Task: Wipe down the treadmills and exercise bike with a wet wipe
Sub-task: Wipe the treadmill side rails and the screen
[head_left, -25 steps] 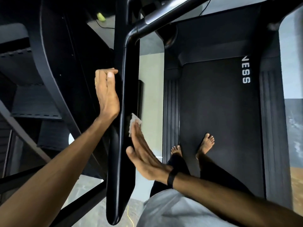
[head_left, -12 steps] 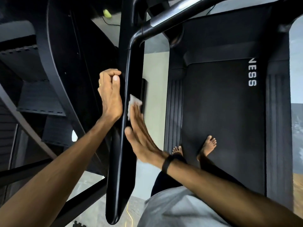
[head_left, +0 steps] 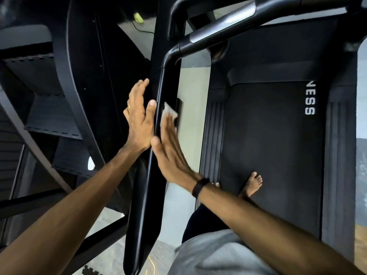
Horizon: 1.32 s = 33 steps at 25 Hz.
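White letters "NESS", the visible end of a word, run along the treadmill belt [head_left: 278, 155].

Pale grey floor [head_left: 193, 120] shows between dark gym machines. A thin black cable [head_left: 142, 29] and a small yellow-green object [head_left: 138, 17] lie on it near the top edge. Black foam mat pieces [head_left: 92, 271] sit at the bottom edge.

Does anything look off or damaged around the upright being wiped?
Nothing stands out. The right hand presses the wet wipe flat on the treadmill upright, the left hand braces its other side, and no spill or damage shows.
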Each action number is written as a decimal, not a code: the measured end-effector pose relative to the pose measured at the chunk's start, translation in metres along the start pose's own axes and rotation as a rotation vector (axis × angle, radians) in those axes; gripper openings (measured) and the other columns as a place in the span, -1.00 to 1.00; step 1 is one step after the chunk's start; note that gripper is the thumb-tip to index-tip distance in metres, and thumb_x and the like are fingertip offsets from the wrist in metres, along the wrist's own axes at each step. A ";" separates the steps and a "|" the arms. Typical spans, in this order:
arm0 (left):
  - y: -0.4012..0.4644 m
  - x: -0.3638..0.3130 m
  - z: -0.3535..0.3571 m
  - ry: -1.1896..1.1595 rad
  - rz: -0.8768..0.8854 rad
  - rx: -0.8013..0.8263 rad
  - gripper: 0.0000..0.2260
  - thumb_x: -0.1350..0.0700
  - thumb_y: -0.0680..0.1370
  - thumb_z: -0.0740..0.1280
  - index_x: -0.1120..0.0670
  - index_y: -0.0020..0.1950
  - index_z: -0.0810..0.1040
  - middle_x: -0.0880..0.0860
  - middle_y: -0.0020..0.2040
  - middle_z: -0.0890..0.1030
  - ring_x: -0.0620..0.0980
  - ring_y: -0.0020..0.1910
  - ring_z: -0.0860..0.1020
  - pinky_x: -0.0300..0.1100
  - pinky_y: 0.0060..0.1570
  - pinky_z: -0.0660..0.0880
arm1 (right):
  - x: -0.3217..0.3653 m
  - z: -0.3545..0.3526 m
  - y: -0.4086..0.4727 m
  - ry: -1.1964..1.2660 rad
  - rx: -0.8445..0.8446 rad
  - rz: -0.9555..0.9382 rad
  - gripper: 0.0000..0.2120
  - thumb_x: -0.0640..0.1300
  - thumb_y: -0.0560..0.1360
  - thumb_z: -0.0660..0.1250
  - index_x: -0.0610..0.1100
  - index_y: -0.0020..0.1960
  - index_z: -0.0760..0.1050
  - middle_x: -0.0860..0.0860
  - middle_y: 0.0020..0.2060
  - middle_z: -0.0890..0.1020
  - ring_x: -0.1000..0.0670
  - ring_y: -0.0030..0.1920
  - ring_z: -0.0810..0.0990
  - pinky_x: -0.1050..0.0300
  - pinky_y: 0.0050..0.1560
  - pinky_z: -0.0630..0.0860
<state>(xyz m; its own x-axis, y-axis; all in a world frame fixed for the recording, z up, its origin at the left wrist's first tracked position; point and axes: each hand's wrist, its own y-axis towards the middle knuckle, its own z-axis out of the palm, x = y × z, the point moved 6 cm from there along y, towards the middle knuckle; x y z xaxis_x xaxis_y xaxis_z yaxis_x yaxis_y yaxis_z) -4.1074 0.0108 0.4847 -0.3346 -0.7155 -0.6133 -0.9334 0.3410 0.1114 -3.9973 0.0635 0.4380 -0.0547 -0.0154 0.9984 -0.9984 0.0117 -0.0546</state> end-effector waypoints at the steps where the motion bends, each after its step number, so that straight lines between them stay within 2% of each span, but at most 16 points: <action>1: -0.001 0.000 -0.001 0.006 -0.011 -0.003 -0.46 -0.18 0.65 0.05 -0.01 0.59 0.21 0.05 0.58 0.21 -0.01 0.53 0.22 0.22 0.47 0.19 | 0.003 -0.011 0.027 -0.013 -0.068 0.020 -0.22 0.38 0.59 -0.26 -0.08 0.62 -0.29 0.08 0.58 -0.30 0.11 0.59 -0.30 -0.01 0.58 -0.30; 4: -0.002 -0.005 -0.001 0.027 -0.046 -0.006 -0.44 -0.20 0.63 0.04 -0.01 0.60 0.21 0.02 0.58 0.21 -0.02 0.50 0.26 0.19 0.47 0.18 | -0.009 -0.052 0.104 0.101 -0.149 0.201 -0.34 0.23 0.66 -0.18 -0.08 0.64 -0.21 0.05 0.62 -0.18 0.07 0.61 -0.21 -0.12 0.59 -0.24; 7: -0.002 -0.005 -0.001 0.051 -0.069 -0.003 -0.42 -0.22 0.61 0.02 -0.04 0.60 0.20 -0.01 0.58 0.21 -0.03 0.48 0.27 0.16 0.46 0.14 | -0.033 -0.072 0.117 0.297 -0.062 0.360 -0.34 0.28 0.67 -0.19 -0.05 0.65 -0.09 0.02 0.63 -0.04 0.04 0.62 -0.08 -0.05 0.62 -0.14; 9: -0.004 -0.004 -0.001 0.052 -0.071 -0.011 -0.43 -0.22 0.62 0.02 -0.04 0.60 0.20 -0.02 0.58 0.21 -0.08 0.47 0.26 0.15 0.47 0.14 | -0.023 -0.063 0.093 0.276 -0.027 0.328 -0.32 0.29 0.66 -0.17 -0.07 0.65 -0.07 0.00 0.63 -0.02 0.04 0.62 -0.07 -0.02 0.62 -0.12; 12: -0.002 -0.002 -0.001 0.043 -0.074 -0.018 -0.42 -0.21 0.63 0.04 0.00 0.60 0.20 0.00 0.58 0.22 -0.10 0.49 0.24 0.18 0.46 0.17 | 0.014 -0.044 0.079 0.230 -0.070 0.145 -0.39 0.16 0.71 -0.12 -0.09 0.64 -0.19 0.03 0.63 -0.14 0.09 0.60 -0.21 0.09 0.58 -0.22; 15: -0.004 -0.001 -0.004 0.049 -0.093 -0.044 -0.40 -0.22 0.63 0.06 0.04 0.61 0.17 0.00 0.58 0.21 -0.06 0.48 0.26 0.13 0.47 0.16 | 0.020 -0.060 0.109 0.190 -0.142 0.158 -0.39 0.14 0.70 -0.13 -0.07 0.63 -0.27 0.07 0.62 -0.23 0.12 0.59 -0.27 -0.12 0.59 -0.26; 18: -0.008 0.002 -0.005 0.013 -0.145 -0.106 -0.41 -0.20 0.64 0.05 0.04 0.61 0.13 -0.04 0.58 0.20 -0.06 0.45 0.29 0.02 0.46 0.12 | 0.012 -0.060 0.093 0.120 -0.064 0.096 -0.38 0.13 0.69 -0.11 -0.08 0.63 -0.25 0.10 0.60 -0.24 0.13 0.60 -0.24 -0.11 0.61 -0.18; 21: -0.011 0.008 -0.009 -0.062 -0.220 -0.185 -0.48 -0.12 0.68 0.03 0.03 0.61 0.12 -0.07 0.57 0.20 -0.12 0.43 0.30 -0.08 0.45 0.09 | 0.022 -0.038 0.030 -0.184 0.124 -0.152 -0.41 0.12 0.70 -0.11 -0.04 0.63 -0.23 0.07 0.58 -0.29 0.06 0.60 -0.29 -0.15 0.60 -0.24; 23: -0.014 0.009 -0.013 -0.107 -0.254 -0.227 -0.50 -0.09 0.69 0.02 0.02 0.61 0.11 -0.05 0.57 0.21 -0.11 0.45 0.29 -0.10 0.44 0.07 | 0.020 -0.042 0.034 -0.478 0.164 -0.232 -0.40 0.18 0.69 -0.16 -0.05 0.64 -0.15 -0.01 0.61 -0.23 0.00 0.61 -0.28 -0.16 0.57 -0.32; 27: -0.016 0.009 -0.015 -0.180 -0.328 -0.288 -0.50 -0.08 0.69 0.00 0.00 0.63 0.09 -0.02 0.59 0.21 -0.06 0.46 0.30 -0.01 0.46 0.09 | 0.051 -0.072 0.109 -1.189 0.125 -0.416 -0.36 0.19 0.69 -0.22 -0.13 0.57 0.27 -0.06 0.59 0.22 -0.12 0.63 -0.06 -0.20 0.49 -0.43; 30: -0.019 0.014 -0.018 -0.217 -0.393 -0.324 -0.49 -0.10 0.68 -0.01 -0.02 0.63 0.09 -0.04 0.59 0.21 -0.09 0.46 0.28 -0.07 0.43 0.08 | 0.059 -0.077 0.129 -1.381 0.241 -0.507 -0.37 0.19 0.70 -0.20 -0.16 0.50 0.36 -0.06 0.48 0.40 -0.12 0.59 0.13 -0.29 0.53 -0.34; 33: -0.027 0.022 -0.028 -0.363 -0.474 -0.451 -0.52 -0.12 0.68 -0.01 -0.03 0.60 0.19 -0.07 0.55 0.28 -0.13 0.46 0.29 -0.10 0.44 0.07 | 0.067 -0.069 0.115 -1.421 0.385 -0.532 -0.34 0.21 0.70 -0.23 -0.16 0.55 0.29 -0.08 0.52 0.34 -0.11 0.59 0.13 -0.29 0.55 -0.30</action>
<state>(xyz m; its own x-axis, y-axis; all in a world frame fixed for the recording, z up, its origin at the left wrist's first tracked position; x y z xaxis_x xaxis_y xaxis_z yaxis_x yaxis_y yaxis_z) -4.0931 -0.0318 0.4900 0.1076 -0.4509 -0.8860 -0.9555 -0.2932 0.0332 -4.1154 0.1329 0.4993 0.5484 -0.8321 0.0826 -0.8362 -0.5448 0.0636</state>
